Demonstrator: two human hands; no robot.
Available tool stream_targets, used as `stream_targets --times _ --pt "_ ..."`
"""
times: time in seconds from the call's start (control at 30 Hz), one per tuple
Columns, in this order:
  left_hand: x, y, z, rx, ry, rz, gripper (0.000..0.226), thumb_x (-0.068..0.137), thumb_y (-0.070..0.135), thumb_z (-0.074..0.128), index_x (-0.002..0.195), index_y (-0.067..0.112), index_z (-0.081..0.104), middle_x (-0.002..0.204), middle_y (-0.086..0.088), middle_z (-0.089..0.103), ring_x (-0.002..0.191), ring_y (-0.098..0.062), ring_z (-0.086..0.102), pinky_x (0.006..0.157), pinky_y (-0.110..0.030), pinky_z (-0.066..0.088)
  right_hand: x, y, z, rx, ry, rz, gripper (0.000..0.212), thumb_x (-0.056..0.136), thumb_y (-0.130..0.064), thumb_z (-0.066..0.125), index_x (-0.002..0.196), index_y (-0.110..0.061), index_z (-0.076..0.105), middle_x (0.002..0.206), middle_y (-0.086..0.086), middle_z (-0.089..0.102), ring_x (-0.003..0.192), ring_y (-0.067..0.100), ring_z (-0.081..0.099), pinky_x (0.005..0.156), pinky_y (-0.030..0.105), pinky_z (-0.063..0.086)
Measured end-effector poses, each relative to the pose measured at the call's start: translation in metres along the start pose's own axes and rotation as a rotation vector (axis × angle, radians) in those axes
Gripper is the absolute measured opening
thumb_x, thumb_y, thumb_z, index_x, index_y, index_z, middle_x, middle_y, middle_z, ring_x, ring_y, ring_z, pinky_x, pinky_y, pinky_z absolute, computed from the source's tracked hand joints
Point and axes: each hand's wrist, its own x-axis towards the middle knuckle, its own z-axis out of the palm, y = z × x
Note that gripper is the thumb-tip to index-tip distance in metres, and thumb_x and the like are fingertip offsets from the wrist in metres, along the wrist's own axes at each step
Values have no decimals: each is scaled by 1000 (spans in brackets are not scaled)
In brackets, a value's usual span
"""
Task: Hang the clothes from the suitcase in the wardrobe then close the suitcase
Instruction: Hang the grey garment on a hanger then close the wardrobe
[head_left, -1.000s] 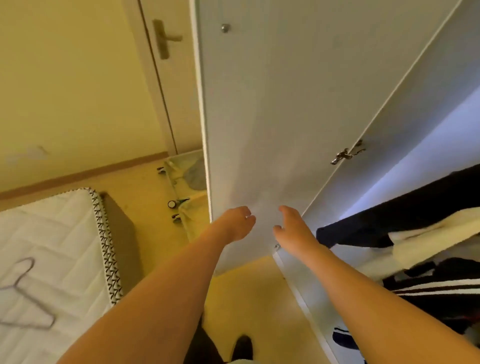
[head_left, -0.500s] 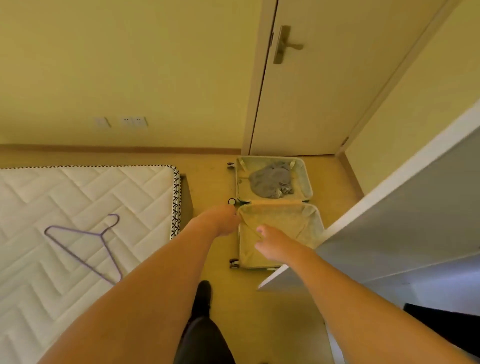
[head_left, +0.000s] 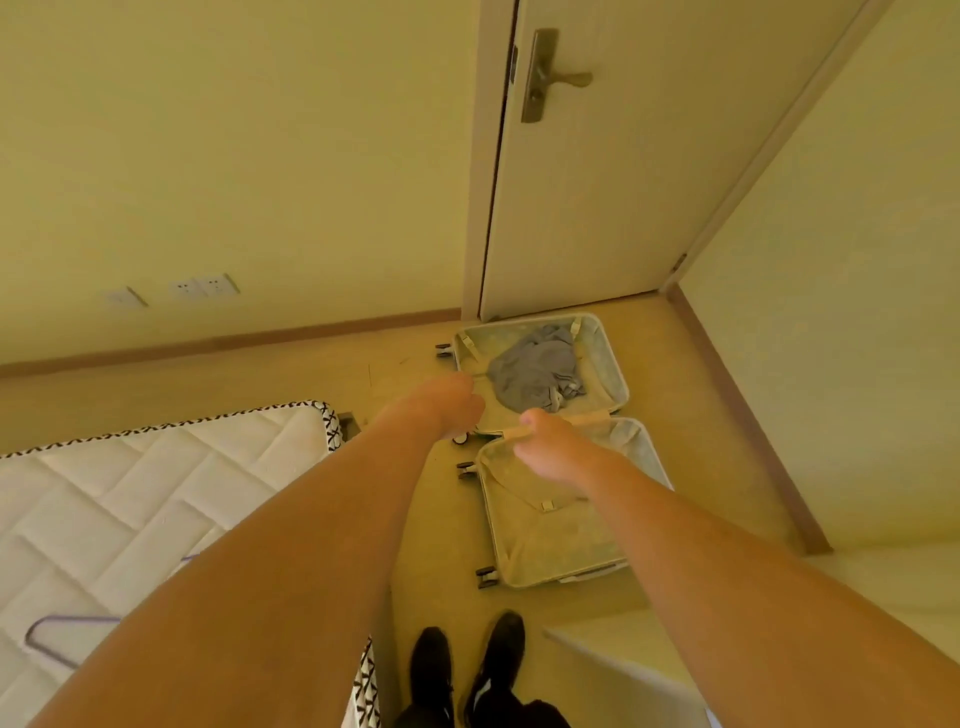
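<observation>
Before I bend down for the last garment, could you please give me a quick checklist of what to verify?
1. Pale hard-shell suitcase lies open on the floor: ok.
2. Crumpled grey garment remains in the far half: ok.
3. Near half empty of clothes: ok.
4. Left hand and right hand hold nothing: ok.
5. Thin purple wire hanger ready on the white quilted mattress: ok.
6. Floor path to the suitcase free: ok.

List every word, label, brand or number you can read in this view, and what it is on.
None can be read. The suitcase, the grey garment in it, the door, the wall sockets, the mattress and the shoes show no legible text; the mattress edge bears only a pattern.
</observation>
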Motion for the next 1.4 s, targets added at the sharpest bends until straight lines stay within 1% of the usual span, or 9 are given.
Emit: stream_targets --times 0.2,0.4,0.47,0.8,0.9,1.03,1.17,1.3,1.4 --pt "67 14 -34 97 14 43 42 104 26 31 141 11 44 143 -13 48 127 -31 48 98 -37 41 62 -5 -52 64 73 -41 60 95 -17 44 152 -13 25 148 10 37 114 24 54 83 34 46" --pt "202 6 -15 105 -72 92 46 101 30 35 145 17 40 146 -9 45 130 -30 45 100 -39 40 172 13 -79 247 190 10 59 94 -22 50 150 -17 32 138 4 47 91 12 56 73 27 47" --pt "277 6 6 104 -131 134 48 101 30 35 147 18 37 147 -9 42 130 -30 45 103 -40 42 234 35 -80 315 224 72 60 91 -23 53 148 -20 34 138 2 48 88 13 58 66 26 46" --pt "597 -38 174 40 -237 92 53 96 24 44 147 14 32 148 -12 31 129 -36 42 104 -42 41 530 204 -39 384 311 308 53 91 -28 56 141 -14 43 130 9 50 107 33 60 84 39 50" --pt "675 -56 232 -150 -224 -31 60 95 25 51 150 14 29 149 -12 30 128 -35 43 101 -38 42 604 253 -8 393 294 313 47 91 -24 55 137 -16 46 129 4 46 106 26 58 80 35 51" --pt "764 -76 309 -500 -207 -202 58 93 19 57 146 9 35 141 -14 44 122 -32 48 93 -36 42 704 323 39 393 249 260 49 83 -26 56 132 -22 51 129 5 51 84 15 51 57 22 41" --pt "819 -90 367 -763 -219 -367 57 93 20 60 143 9 36 141 -11 44 115 -30 46 90 -39 39 762 358 65 377 279 223 61 89 -16 57 146 -20 37 144 0 35 119 22 51 88 33 50" --pt "865 -105 409 -1000 -39 -447 88 80 28 77 146 5 24 144 -13 44 126 -31 49 101 -39 43 793 382 91 350 273 210 66 86 -13 58 147 -17 35 147 6 37 125 26 49 103 41 46" --pt "882 -105 426 -1127 -149 -440 44 89 22 66 129 10 54 107 -7 66 90 -21 63 73 -31 51 799 392 100 321 293 170 56 84 -16 59 138 -15 44 137 8 44 118 26 52 98 37 47"
